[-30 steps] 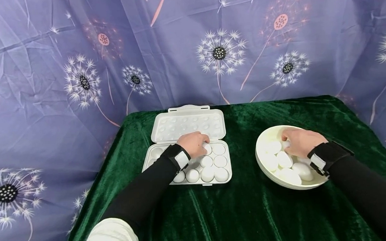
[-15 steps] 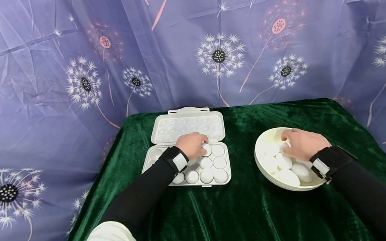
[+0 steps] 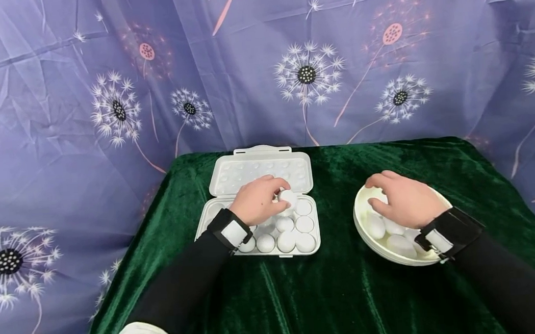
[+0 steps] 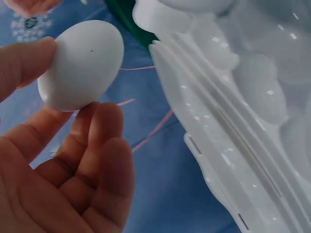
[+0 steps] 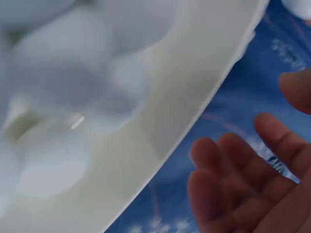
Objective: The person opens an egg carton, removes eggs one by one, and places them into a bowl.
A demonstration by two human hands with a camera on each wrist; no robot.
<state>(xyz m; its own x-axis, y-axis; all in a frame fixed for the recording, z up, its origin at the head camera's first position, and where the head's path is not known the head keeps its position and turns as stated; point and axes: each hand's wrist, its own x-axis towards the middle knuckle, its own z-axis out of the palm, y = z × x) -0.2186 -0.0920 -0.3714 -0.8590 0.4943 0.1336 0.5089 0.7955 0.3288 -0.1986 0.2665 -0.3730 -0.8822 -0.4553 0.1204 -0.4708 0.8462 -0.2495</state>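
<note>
My left hand (image 3: 258, 201) pinches a white egg (image 4: 82, 65) between thumb and fingers, held up over the white plastic egg box (image 3: 213, 209). In the left wrist view the egg is apart from the box. Several white eggs sit in the box's cups, in its front and right parts; my hand and wrist hide some cups. Above the cream bowl (image 3: 363, 232), my right hand (image 3: 407, 199) has its fingers loosely bent, with nothing between them. Several white eggs (image 3: 401, 246) lie in the bowl, partly hidden by that hand.
The box's lid (image 3: 222, 175) stands opened back behind its base. A green velvet cloth (image 3: 330, 296) covers the table, with the bowl to the right of the box. Behind the table hangs a purple curtain (image 3: 244, 86) with dandelion prints.
My left hand has lifted the egg up from the back row of the box. My right hand has risen out of the bowl, its fingers opening away from the egg there.
</note>
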